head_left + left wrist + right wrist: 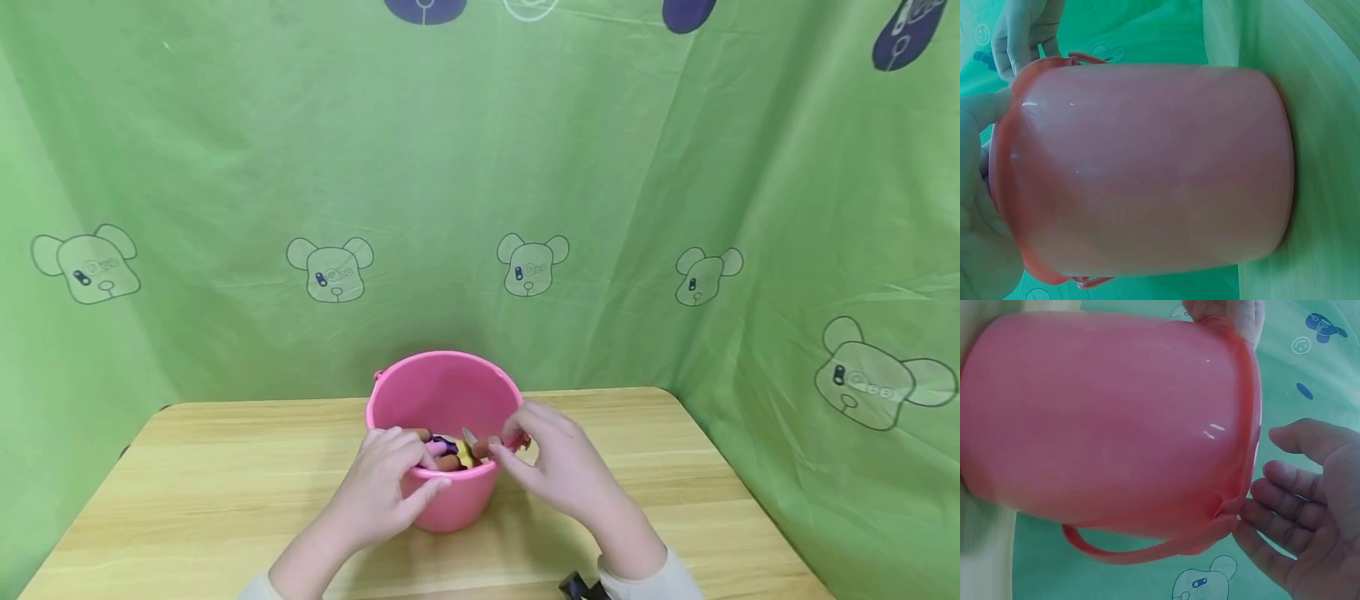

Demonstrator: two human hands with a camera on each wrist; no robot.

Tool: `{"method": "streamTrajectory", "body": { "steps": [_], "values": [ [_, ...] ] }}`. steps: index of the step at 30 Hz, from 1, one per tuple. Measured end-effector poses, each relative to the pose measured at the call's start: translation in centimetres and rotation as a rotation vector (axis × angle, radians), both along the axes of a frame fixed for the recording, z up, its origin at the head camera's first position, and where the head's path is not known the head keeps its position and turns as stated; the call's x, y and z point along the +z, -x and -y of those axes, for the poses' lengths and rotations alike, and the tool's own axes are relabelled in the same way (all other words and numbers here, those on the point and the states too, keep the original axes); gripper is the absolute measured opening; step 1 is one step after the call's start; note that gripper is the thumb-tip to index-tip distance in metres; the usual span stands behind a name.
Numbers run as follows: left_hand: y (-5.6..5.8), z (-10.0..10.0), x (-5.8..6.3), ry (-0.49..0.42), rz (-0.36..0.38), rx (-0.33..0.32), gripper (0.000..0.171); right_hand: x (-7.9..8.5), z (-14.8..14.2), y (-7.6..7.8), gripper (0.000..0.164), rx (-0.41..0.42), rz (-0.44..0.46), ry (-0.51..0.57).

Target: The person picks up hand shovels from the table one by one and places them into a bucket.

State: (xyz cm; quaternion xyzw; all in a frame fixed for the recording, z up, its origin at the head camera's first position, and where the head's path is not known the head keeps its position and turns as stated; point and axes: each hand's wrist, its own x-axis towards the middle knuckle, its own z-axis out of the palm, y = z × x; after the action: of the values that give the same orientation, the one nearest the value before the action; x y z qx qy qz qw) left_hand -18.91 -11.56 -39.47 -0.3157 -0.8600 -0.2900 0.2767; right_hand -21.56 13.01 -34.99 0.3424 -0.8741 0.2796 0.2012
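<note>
A pink bucket (pixel 450 500) stands upright on the wooden table, its opening tilted into the head view. My left hand (pixel 386 483) grips the near-left rim, thumb outside and fingers over the inside. At the right rim is my right hand (pixel 558 458), fingers loosely bent with nothing seen between them; in the right wrist view the fingertips (pixel 1279 470) are close to the rim by the handle (pixel 1129 555). Inside the bucket lie several small things: a brown-handled piece with a pointed grey blade (pixel 470 437), brown rounded pieces (pixel 447 463), and purple and yellow ones, partly hidden.
The wooden table (pixel 247 475) extends around the bucket. Green cloth (pixel 450 167) with bear-head prints hangs behind and at both sides. A small black object (pixel 576 586) sits by the right sleeve at the bottom edge of the head view.
</note>
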Motion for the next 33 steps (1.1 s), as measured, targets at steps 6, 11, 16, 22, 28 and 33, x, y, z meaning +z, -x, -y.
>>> {"method": "streamTrajectory", "body": {
  "steps": [6, 11, 16, 22, 28, 33],
  "values": [
    [-0.1, 0.0, 0.1, -0.001, 0.002, 0.000, 0.016, -0.5, -0.7, 0.2, 0.016, 0.041, -0.039, -0.006],
    [0.0, -0.1, 0.0, -0.002, -0.014, -0.005, 0.017, -1.0, -1.0, 0.3, 0.017, 0.064, -0.087, -0.003],
    [0.0, 0.0, -0.2, -0.002, -0.017, -0.010, 0.016, -1.5, -1.4, 0.5, 0.016, 0.097, -0.111, 0.010],
    [0.1, 0.3, -0.2, 0.010, -0.042, -0.055, 0.006, -1.9, -1.8, 0.8, 0.016, 0.133, -0.138, 0.030],
    [0.2, 0.8, 0.0, 0.019, -0.069, -0.097, 0.008, -2.1, -2.0, 0.9, 0.017, 0.154, -0.159, 0.039],
    [0.2, 1.0, 0.1, 0.007, -0.082, -0.101, 0.010, -2.0, -1.9, 1.0, 0.016, 0.167, -0.157, 0.036]
  ]
}}
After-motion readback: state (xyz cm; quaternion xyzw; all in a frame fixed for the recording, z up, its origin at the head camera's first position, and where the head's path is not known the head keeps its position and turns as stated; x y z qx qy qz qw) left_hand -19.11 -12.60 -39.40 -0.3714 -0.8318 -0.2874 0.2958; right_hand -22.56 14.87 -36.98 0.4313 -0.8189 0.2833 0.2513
